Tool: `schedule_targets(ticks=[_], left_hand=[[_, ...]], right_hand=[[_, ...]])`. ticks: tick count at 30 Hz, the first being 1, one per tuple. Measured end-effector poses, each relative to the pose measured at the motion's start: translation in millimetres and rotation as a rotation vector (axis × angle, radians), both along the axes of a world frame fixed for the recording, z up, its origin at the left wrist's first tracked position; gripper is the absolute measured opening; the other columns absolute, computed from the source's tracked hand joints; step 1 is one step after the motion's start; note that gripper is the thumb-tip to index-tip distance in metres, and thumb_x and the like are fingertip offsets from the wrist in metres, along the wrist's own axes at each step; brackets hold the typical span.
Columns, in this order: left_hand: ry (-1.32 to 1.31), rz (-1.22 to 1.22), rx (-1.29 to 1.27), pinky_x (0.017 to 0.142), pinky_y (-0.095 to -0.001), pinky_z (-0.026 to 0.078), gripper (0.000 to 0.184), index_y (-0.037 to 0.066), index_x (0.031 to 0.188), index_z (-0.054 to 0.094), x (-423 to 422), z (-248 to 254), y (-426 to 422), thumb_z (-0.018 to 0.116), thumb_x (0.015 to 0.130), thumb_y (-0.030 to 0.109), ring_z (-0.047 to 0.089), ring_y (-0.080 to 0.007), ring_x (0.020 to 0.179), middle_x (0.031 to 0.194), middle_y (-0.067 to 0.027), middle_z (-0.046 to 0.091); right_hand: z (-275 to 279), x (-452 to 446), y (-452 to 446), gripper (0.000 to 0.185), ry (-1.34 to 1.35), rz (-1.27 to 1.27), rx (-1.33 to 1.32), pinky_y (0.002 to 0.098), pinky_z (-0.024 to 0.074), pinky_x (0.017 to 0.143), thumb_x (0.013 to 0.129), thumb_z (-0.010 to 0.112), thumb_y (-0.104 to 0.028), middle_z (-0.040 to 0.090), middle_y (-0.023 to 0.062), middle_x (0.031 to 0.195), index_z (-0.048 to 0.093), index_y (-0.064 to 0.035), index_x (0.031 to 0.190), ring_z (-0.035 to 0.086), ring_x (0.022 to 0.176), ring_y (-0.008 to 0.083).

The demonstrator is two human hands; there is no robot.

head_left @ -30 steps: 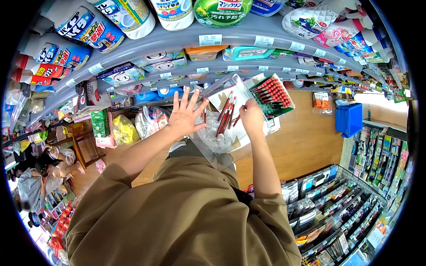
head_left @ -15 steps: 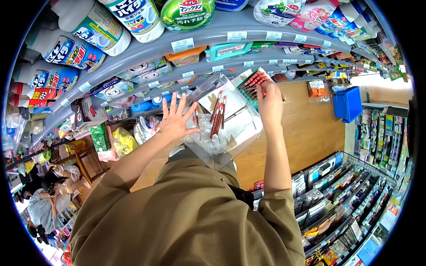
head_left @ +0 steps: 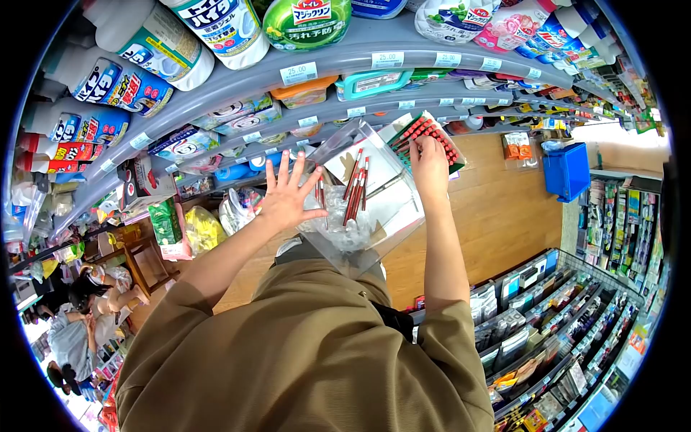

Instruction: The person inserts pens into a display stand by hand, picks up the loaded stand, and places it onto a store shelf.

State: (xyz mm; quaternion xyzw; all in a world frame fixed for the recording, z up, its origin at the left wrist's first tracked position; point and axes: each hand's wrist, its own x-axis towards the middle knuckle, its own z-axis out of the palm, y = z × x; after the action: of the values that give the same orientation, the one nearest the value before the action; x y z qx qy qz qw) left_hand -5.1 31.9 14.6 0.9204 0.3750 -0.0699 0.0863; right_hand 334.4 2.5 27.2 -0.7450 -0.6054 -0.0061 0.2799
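Observation:
My left hand [head_left: 288, 196] is spread flat at the left side of a clear plastic bin [head_left: 392, 223], its fingers apart and holding nothing. Inside the bin, several slim dark-red pencils [head_left: 356, 191] with red ends lie loose beside crumpled clear plastic [head_left: 350, 234]. At the bin's far right corner is a green-and-white box [head_left: 396, 128] packed with red-ended pencils [head_left: 415, 128]. My right hand [head_left: 430, 165] reaches over this box with thumb and fingers drawn together at the pencils. What its fingertips hold, if anything, is hidden.
Shelves with price labels [head_left: 298, 73] curve across the front, stocked with cleaner bottles [head_left: 306, 25]. A blue bin [head_left: 566, 171] stands on the wooden floor [head_left: 497, 209] at right. A rack of packaged goods [head_left: 536, 309] is lower right. People [head_left: 75, 338] are at far left.
My right hand has shifted slightly left and down over the box, uncovering more red pencil ends at its right side. My left hand stays spread in place.

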Motion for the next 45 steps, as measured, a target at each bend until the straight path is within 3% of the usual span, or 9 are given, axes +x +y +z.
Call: schedule_targets(ticks=[22,25,27,45], left_hand=[[0.088,0.021,-0.03,0.117,-0.0734,0.0,0.105,0.027,0.164,0.025,3.1,5.4,0.1,0.046,0.082,0.089,0.002,-0.0513,0.154,0.169,-0.0239,0.009],[0.023,0.004,-0.022,0.115,-0.0752,0.002,0.106,0.025,0.163,0.027,2.0,4.6,-0.1,0.05,0.081,0.087,0.001,-0.0548,0.153,0.167,-0.0297,0.011],[0.063,0.021,-0.022,0.117,-0.0739,0.001,0.105,0.027,0.163,0.026,2.5,5.1,-0.6,0.047,0.081,0.088,0.001,-0.0514,0.154,0.169,-0.0239,0.009],[0.024,0.021,-0.015,0.116,-0.0746,0.001,0.105,0.027,0.163,0.028,2.2,1.0,-0.7,0.051,0.08,0.087,0.003,-0.0517,0.154,0.169,-0.0243,0.011]], right_hand=[[-4.0,3.6,1.5,0.016,-0.017,-0.006,0.065,0.0453,0.0537,0.079,0.093,0.07,-0.013,0.066,0.0147,0.088,0.059,-0.0022,0.09,0.064,0.089,0.0353],[-4.6,4.2,2.1,0.016,-0.02,0.019,0.065,0.0452,0.0536,0.079,0.093,0.07,-0.012,0.066,0.0146,0.089,0.058,-0.0028,0.09,0.064,0.089,0.035],[-5.3,3.6,3.2,0.015,-0.021,0.032,0.074,0.0452,0.0537,0.079,0.092,0.071,-0.012,0.066,0.0145,0.089,0.058,-0.0031,0.09,0.064,0.089,0.0349],[-6.3,-20.5,-26.0,0.017,0.017,0.152,0.078,0.0458,0.0537,0.077,0.089,0.073,-0.007,0.067,0.0152,0.094,0.057,-0.0025,0.094,0.064,0.088,0.0366]])
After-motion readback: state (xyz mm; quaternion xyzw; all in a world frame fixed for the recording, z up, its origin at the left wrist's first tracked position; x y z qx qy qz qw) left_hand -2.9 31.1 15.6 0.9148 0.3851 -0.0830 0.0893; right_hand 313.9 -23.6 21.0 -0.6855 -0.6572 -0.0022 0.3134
